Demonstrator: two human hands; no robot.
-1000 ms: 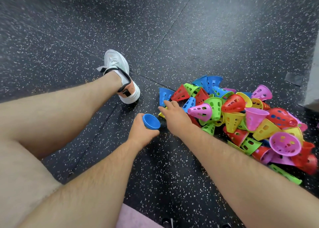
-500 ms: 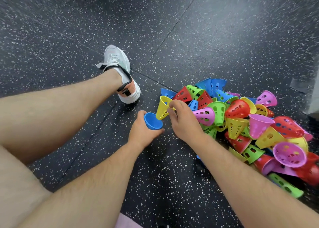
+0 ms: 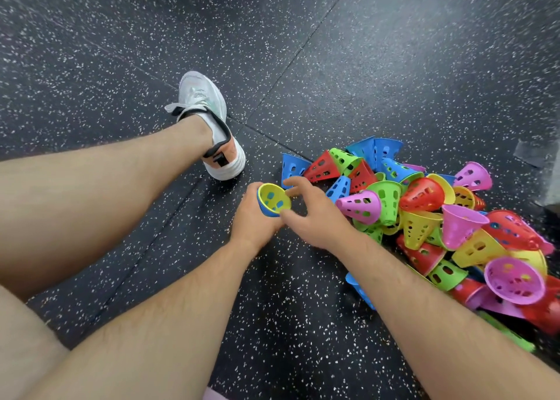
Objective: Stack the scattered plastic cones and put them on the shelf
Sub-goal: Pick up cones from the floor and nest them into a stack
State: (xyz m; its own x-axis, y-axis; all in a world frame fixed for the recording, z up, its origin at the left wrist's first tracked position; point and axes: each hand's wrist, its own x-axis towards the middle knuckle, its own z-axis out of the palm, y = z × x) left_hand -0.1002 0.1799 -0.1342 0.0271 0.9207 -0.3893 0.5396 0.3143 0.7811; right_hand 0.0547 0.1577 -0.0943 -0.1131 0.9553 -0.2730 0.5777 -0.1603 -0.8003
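Head view, seated on speckled floor (image 3: 363, 66). Left hand (image 3: 253, 217) wrapped around blue cone (image 3: 264, 207), mouth tilted up toward camera, presumably to receive further cones. Yellow cone (image 3: 274, 198) nested inside the blue one. Right hand (image 3: 315, 214) just beside the blue cone, fingers loosely spread, holding nothing, thumb at the rim, apparently letting go. Cone pile (image 3: 439, 223) to the right of the blue cone, unstacked. White shoe (image 3: 212, 133) beyond it. Shelf not in view.
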